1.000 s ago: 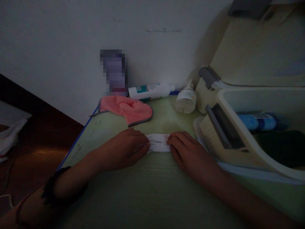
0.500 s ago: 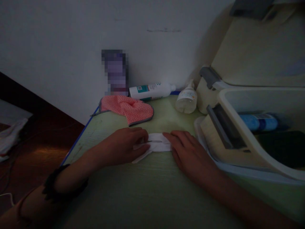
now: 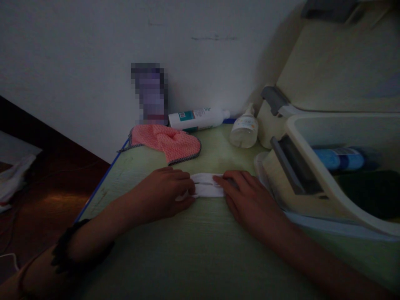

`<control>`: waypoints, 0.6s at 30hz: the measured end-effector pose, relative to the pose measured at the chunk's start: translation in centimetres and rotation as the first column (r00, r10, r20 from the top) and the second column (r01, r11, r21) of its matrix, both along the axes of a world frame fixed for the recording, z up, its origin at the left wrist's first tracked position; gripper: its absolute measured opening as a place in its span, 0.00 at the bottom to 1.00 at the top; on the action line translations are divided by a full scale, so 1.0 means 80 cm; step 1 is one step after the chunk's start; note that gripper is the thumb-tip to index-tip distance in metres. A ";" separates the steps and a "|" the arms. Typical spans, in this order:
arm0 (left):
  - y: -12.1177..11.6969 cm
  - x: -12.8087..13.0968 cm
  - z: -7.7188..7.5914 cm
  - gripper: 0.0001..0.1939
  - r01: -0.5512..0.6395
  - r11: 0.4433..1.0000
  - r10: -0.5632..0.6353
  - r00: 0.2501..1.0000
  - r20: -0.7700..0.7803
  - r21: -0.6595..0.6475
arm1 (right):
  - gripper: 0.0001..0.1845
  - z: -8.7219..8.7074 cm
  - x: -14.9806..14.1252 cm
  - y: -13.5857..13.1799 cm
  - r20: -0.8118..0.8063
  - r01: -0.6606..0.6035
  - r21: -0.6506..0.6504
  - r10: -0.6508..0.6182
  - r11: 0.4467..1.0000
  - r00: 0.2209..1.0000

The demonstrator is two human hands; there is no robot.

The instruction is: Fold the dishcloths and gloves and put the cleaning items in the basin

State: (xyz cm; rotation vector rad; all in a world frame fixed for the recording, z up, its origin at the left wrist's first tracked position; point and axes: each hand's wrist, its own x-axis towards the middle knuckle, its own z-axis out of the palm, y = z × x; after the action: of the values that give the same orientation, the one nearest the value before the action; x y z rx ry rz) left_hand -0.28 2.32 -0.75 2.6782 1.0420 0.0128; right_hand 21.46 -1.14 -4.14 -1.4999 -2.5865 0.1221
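A small folded white cloth (image 3: 208, 189) lies flat on the green tabletop between my hands, with a slit-like fold along its middle. Its left end is under the curled fingers and thumb of my left hand (image 3: 170, 191), which is closed on it. At the right end, my right hand (image 3: 245, 192) grips the cloth, index fingertip on top and thumb by the near edge. Both ends of the cloth are hidden by my fingers. Beyond my left hand lies a pink textured mitt (image 3: 168, 139) with dark trim.
By the wall, a white bottle (image 3: 196, 119) lies on its side next to a clear pump bottle (image 3: 244, 131). A blurred-out upright object (image 3: 152, 96) leans there. At right stands an open cream bin (image 3: 290, 125) holding a blue bottle (image 3: 340, 159). The table's blue edge (image 3: 100, 182) is at left.
My left fingers have curled further over the left end of the cloth, and the loose flap there is now mostly tucked under them. My right hand has hardly moved.
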 end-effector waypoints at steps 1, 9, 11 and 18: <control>0.001 -0.001 0.000 0.09 -0.005 1.000 0.005 1.000 0.001 -0.021 | 0.21 0.000 0.000 0.000 0.001 -0.001 0.001 0.001 1.000 1.000; 0.010 -0.013 0.011 0.10 -0.010 0.961 0.009 1.000 -0.002 -0.276 | 0.21 -0.004 0.003 0.000 -0.016 -0.018 0.030 0.018 0.999 1.000; 0.010 -0.011 0.009 0.09 -0.002 0.967 0.006 1.000 0.013 -0.254 | 0.21 -0.003 0.003 0.000 -0.015 -0.015 0.021 0.015 1.000 1.000; -0.002 0.013 -0.018 0.11 -0.085 0.988 0.059 0.980 0.192 0.132 | 0.21 -0.003 -0.002 0.001 -0.020 -0.001 0.018 0.002 1.000 1.000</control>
State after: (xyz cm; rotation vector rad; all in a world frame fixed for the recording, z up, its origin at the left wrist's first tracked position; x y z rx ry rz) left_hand 0.79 2.15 -2.22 2.6948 1.1145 0.3578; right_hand 21.28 -1.08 -4.36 -1.4831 -2.5665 0.1132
